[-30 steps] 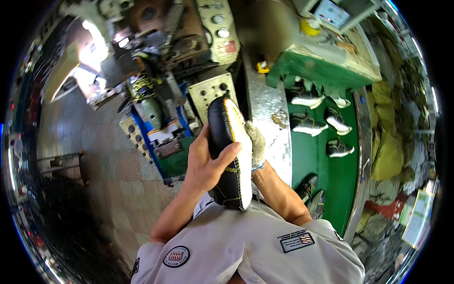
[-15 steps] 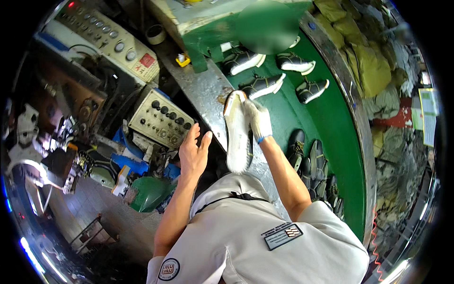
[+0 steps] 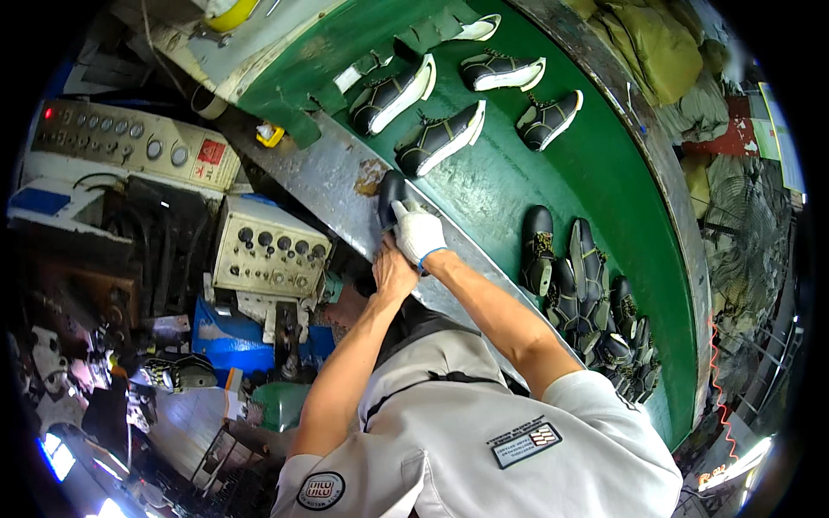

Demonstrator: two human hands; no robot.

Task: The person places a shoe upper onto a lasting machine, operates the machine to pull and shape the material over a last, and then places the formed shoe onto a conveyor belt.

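Observation:
A black shoe (image 3: 390, 192) rests toe-up on the grey metal edge (image 3: 332, 186) of the green conveyor belt (image 3: 518, 173). My right hand (image 3: 418, 233), in a white glove, grips its heel end. My bare left hand (image 3: 394, 272) sits just below, touching the glove and the shoe's lower end. Most of the shoe is hidden behind the two hands.
Several black shoes with white soles (image 3: 439, 138) lie on the belt beyond the hands. A heap of black shoes (image 3: 587, 293) is on the belt at right. A beige control box with knobs (image 3: 269, 250) stands at left, a larger panel (image 3: 129, 151) behind it.
I have turned from the machines to the belt. The shoe, held up sole-out a second ago, has come down onto the metal edge, both hands still on it.

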